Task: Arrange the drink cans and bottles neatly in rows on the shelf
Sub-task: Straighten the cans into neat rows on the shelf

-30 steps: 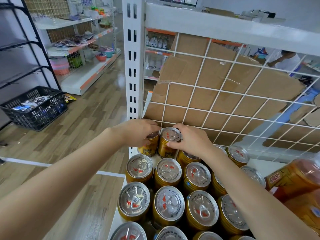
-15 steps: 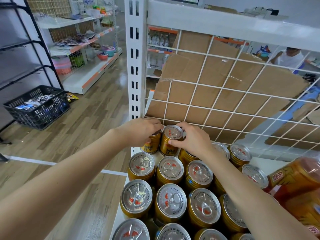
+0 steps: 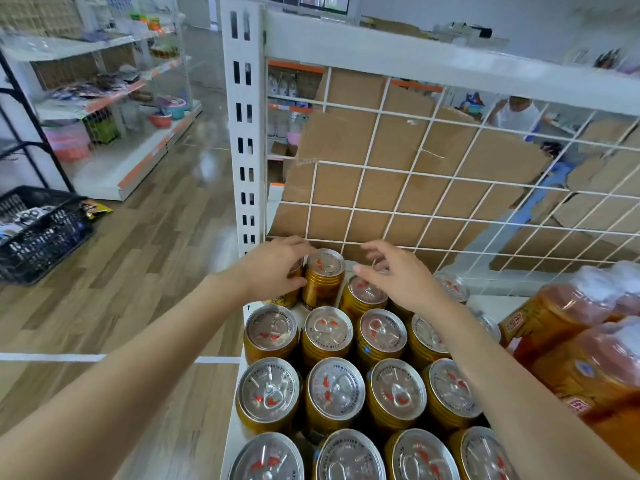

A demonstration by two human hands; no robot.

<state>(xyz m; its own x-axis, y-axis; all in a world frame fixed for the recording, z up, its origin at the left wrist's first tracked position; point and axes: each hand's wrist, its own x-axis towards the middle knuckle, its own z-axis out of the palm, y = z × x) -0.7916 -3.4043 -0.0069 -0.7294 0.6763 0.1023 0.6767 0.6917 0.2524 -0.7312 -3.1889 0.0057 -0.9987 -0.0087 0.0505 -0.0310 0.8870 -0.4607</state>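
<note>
Several gold drink cans with silver tops (image 3: 334, 389) stand in rows on the white shelf (image 3: 495, 301). At the back left corner my left hand (image 3: 273, 268) grips the top of a gold can (image 3: 289, 300), which it mostly hides. Right beside it a second back-row can (image 3: 323, 277) stands upright with nothing touching it. My right hand (image 3: 398, 277) hovers with spread, loosely bent fingers just above the third back can (image 3: 365, 294) and holds nothing.
Shrink-wrapped bottles of orange drink (image 3: 588, 344) fill the shelf's right side. A white wire grid (image 3: 381, 168) backed with cardboard closes the rear, and a slotted upright (image 3: 242, 133) bounds the left. A black basket (image 3: 38, 237) sits on the wooden floor at left.
My right hand has let go of the second back-row can and lifted to the right. My left hand stays on the corner can.
</note>
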